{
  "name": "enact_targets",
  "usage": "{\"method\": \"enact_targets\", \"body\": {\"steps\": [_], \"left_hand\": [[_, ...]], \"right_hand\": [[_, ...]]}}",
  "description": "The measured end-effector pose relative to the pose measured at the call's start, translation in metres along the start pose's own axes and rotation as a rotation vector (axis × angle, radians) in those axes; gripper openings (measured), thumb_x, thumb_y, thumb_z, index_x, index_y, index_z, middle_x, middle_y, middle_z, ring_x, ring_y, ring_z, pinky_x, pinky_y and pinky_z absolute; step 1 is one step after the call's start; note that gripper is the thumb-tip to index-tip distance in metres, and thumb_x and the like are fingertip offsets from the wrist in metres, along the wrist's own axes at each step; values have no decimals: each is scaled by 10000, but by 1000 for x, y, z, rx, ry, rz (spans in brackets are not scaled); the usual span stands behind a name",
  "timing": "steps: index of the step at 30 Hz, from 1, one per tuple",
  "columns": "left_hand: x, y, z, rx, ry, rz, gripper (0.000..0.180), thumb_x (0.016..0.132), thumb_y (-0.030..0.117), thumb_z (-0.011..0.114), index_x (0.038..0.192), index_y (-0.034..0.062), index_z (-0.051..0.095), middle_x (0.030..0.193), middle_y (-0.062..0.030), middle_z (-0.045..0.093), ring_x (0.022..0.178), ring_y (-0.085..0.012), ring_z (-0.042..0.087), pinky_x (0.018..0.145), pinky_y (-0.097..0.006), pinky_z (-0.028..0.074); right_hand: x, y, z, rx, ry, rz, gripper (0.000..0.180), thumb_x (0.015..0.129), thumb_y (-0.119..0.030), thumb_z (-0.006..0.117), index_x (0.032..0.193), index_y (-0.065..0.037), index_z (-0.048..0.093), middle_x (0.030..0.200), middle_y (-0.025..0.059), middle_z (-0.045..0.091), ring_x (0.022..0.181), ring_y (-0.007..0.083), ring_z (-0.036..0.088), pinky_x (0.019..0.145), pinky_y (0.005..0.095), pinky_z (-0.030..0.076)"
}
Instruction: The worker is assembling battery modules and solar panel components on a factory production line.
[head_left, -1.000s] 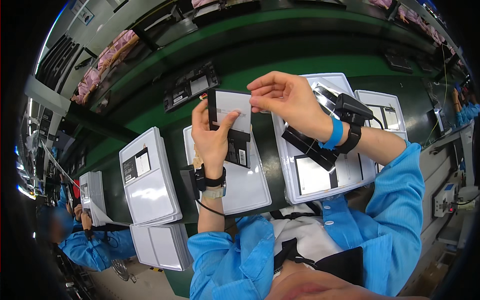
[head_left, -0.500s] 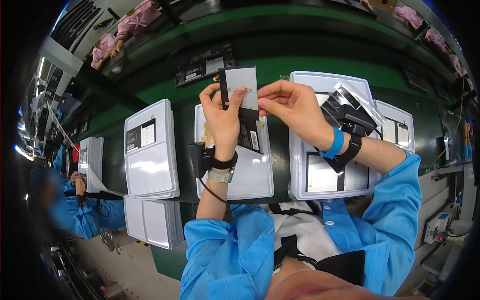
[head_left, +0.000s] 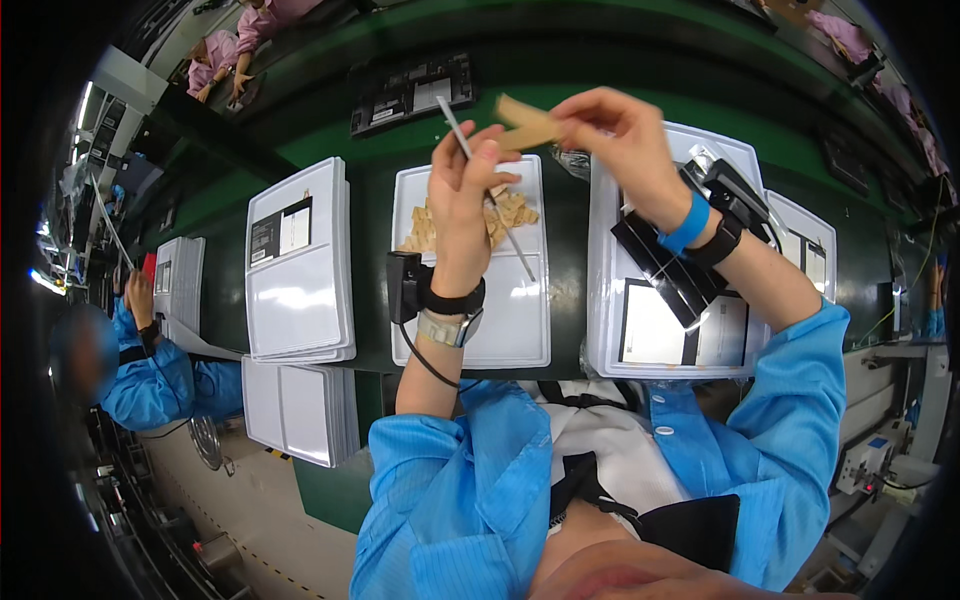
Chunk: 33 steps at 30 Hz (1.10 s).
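Over the middle of the green bench [head_left: 370, 215], both hands are raised above a white tray [head_left: 520, 320]. Left hand [head_left: 462, 190] is closed around a thin flat panel [head_left: 485, 190], seen nearly edge-on as a slim grey line slanting from upper left down to lower right, fingers wrapped at its upper part. Right hand [head_left: 620, 140] pinches a tan strip [head_left: 528, 122] between thumb and fingertips, the strip sticking out leftward, its left end just beside the left hand's fingertips and the panel's top; cannot tell if strip and panel touch. Under the hands, a pile of tan scraps [head_left: 505, 215] lies on the far half of the white tray. Left wrist wears a black strap with a small black box [head_left: 404, 287] and a watch [head_left: 450, 328]; right wrist wears a blue band [head_left: 690, 222] and a black strap. Right of centre sits a second white tray [head_left: 620, 350] holding a black rectangular part [head_left: 665, 270] and a white sheet [head_left: 655, 330], partly hidden by the right forearm. Left of centre, another white tray [head_left: 298, 290] with a dark label [head_left: 280, 230]; more white trays stacked near left [head_left: 300, 405]. Far side of the bench, a dark flat board [head_left: 412, 92]. Another person in a blue coat [head_left: 160, 385] works at far left.
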<state>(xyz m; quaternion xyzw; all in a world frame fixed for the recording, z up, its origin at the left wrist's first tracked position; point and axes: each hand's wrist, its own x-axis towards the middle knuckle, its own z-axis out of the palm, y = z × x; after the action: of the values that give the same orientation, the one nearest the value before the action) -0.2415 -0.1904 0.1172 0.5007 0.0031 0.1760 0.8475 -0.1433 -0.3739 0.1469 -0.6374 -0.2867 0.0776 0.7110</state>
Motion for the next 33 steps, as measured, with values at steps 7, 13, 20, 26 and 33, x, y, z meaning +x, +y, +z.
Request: {"method": "enact_targets", "body": {"steps": [7,13,20,26,33], "left_hand": [[1,-7,5,114,221,214,688,930,176,784,1435,-65,385,1341,-189,557,1117,-219,641,947,-350,560],[1,-9,4,142,180,239,638,979,270,715,1423,-63,401,1339,-210,574,1170,-289,646,997,-403,551],[6,-5,-17,-151,168,281,609,1024,331,615,1431,-50,370,1357,-250,538,1221,-376,617,1090,-483,500],[7,-6,-26,-54,250,436,539,1015,224,642,1431,-24,405,1291,-204,578,1160,-337,650,1041,-468,541],[-17,39,-67,-454,71,8,904,922,722,459,1494,25,417,1359,-242,568,1235,-409,591,1142,-593,419]], "right_hand": [[-52,-25,60,-172,-92,-69,109,909,-23,724,1002,32,746,969,113,763,868,191,765,823,284,611],[-38,-12,48,-31,-160,70,112,904,-6,736,1007,37,747,943,101,772,860,150,752,808,268,607],[-34,-20,32,-394,-97,-208,143,898,-51,739,1029,3,746,908,101,757,806,169,743,746,294,596],[-60,-23,67,-403,-212,-163,146,857,-7,765,1003,-1,754,889,133,744,789,217,743,734,301,598],[-25,-28,45,-499,-62,-324,175,859,80,702,1014,5,734,951,95,718,848,177,727,772,279,576]]}}
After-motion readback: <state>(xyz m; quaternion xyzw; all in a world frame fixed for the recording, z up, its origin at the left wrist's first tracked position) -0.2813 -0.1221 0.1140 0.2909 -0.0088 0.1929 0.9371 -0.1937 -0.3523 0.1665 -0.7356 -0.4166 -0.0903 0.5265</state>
